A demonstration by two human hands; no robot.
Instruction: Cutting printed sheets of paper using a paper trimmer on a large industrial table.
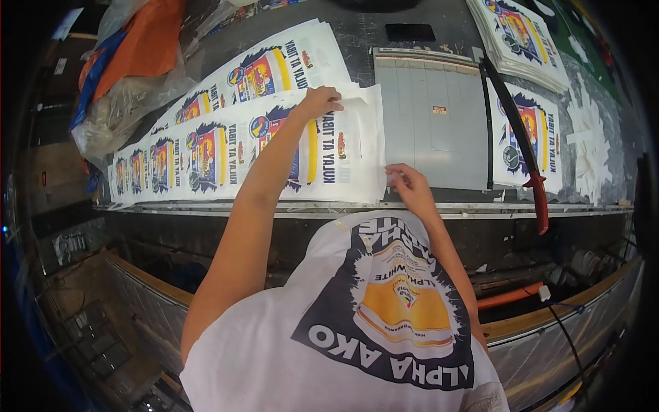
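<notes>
A long white printed strip [334,190], bearing a repeated paint-can design and lettering, lies on top of other printed sheets along the table's near edge. My left hand [320,103] is at its far edge near the right end, fingers bent over the sheet. Beside the strip's right edge is my right hand [412,186], its fingers loosely bent and slightly apart; the fingertips are at the edge, and I see nothing held in them. Right of the strip lies the grey bed of a guillotine paper cutter [412,134]. Its black blade arm [509,103] ends in a red handle [539,206].
More printed strips [329,46] lie behind. Past the blade sit a cut printed sheet [551,139], a stack of printed sheets [556,72] and white paper offcuts [587,149]. A black phone-like slab [410,32] lies behind the cutter. Orange sheeting [149,46] and clear plastic [113,123] are at left.
</notes>
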